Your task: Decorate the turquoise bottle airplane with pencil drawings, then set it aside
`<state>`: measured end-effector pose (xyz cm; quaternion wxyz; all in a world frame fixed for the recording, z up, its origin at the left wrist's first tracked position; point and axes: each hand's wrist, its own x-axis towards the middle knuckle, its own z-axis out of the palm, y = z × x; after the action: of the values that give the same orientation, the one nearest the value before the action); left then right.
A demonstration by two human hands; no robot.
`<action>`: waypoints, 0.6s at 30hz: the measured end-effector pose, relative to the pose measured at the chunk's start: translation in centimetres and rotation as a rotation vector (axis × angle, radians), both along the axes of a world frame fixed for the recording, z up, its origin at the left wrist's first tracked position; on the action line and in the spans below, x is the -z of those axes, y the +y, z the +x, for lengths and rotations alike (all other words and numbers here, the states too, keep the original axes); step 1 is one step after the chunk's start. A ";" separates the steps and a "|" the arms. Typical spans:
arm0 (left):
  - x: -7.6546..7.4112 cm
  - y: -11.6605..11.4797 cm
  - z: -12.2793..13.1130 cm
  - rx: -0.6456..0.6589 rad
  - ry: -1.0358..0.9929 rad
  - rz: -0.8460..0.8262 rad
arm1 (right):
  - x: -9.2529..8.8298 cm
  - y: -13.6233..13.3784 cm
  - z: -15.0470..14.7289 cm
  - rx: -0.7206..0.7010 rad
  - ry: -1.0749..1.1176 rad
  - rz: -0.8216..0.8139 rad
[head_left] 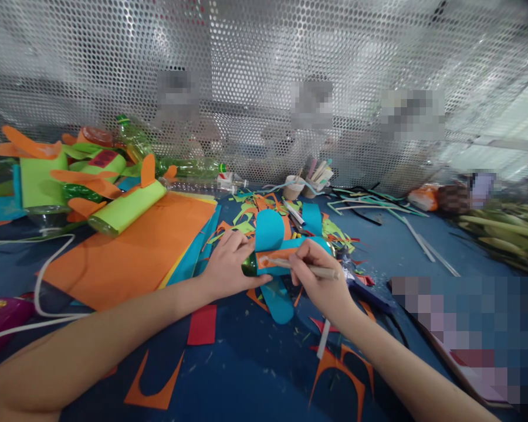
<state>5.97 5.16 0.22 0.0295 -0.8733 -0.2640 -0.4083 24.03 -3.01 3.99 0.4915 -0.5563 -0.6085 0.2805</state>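
Observation:
A plastic bottle [249,265] lies on its side, its green end showing, wrapped in blue paper with an orange strip [276,257] along it. Blue rounded paper flaps [278,302] stick out from both sides like wings. My left hand [231,264] is closed around the bottle's left end, thumb below and fingers above. In my right hand [319,269] is a slim tan pen-like tool [325,272], pinched between fingers and thumb. Its pale tip rests on or just over the orange strip, beside a whitish patch. Whether it is a pen or a brush, I cannot tell.
Paper-wrapped bottles [129,205] and orange sheets [127,252] lie left, near a magenta device [4,322] with a white cord. Paper scraps [156,381] litter the blue table. Blue-handled scissors [369,293] lie right. Cups of pens [294,186] stand before a perforated metal screen [246,70].

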 end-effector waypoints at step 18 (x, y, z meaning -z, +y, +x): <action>0.1 0.0 0.0 -0.001 0.011 -0.010 | -0.2 0.0 0.1 -0.002 0.006 0.000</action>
<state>5.93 5.17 0.12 0.0269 -0.8757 -0.2661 -0.4020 24.13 -3.04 4.14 0.4932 -0.5546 -0.6077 0.2826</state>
